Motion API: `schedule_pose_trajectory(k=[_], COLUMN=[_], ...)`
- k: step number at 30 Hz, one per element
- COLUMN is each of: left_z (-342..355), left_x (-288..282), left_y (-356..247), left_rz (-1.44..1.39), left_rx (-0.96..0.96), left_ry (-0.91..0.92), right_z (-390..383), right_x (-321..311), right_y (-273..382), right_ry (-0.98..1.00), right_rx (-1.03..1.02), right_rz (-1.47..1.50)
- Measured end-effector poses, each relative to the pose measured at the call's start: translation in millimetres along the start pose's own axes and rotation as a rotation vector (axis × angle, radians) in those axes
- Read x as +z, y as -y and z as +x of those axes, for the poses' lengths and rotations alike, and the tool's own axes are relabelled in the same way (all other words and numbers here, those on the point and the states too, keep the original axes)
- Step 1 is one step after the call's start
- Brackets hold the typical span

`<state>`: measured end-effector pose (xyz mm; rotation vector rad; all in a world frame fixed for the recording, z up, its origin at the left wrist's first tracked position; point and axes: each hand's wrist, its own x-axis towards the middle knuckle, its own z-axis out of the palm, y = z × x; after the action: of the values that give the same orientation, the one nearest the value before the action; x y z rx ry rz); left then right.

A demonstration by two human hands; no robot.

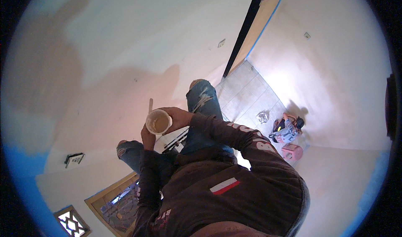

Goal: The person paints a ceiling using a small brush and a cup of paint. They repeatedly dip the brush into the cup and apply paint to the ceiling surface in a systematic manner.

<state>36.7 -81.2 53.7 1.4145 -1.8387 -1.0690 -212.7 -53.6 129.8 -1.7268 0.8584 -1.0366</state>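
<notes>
A white tub (pixel 159 121) with a pale, creamy substance inside is held in front of me, its open top facing up. My right hand (pixel 178 117) is closed around the tub's right side. On its left side, my left hand (pixel 148 138) is closed against the wall of the tub, fingers partly hidden behind it. A thin, light-coloured stick or handle (pixel 150 105) juts out beyond the far left of the rim. Its lower end is hidden, so I cannot tell which hand holds it, if either does.
I am high above a tiled floor (pixel 247 88), legs astride what looks like a ladder (pixel 178 140). Below right, another person (pixel 289 130) sits near a pink stool (pixel 292 152) and a crumpled plastic bag (pixel 263 116). A pale wall (pixel 117 98) stands close ahead; a doorway (pixel 255 27) lies beyond.
</notes>
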Motion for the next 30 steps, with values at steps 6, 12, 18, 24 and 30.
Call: schedule_pose_trajectory(k=[6,12,18,24,30], left_z=[-14,-17,-24,-20,-20], left_x=[6,8,13,9,10], left_y=[22,10,15,14,8], left_rz=[-0.034,0.113,0.169,0.233,0.159], left_rx=[-0.019,0.119,0.076,0.135,0.195], left_ry=[0.181,0.19,0.248,0.237,0.163], right_z=[3,2,8,9,10], right_x=[6,13,23,19,17], right_y=[3,-5,0,11,11], right_ry=[0.087,0.096,0.144,0.111,0.105], right_rx=[-0.008,0.003,0.158,0.091,0.072], right_rz=[-0.032,0.006,0.217,0.108,0.014])
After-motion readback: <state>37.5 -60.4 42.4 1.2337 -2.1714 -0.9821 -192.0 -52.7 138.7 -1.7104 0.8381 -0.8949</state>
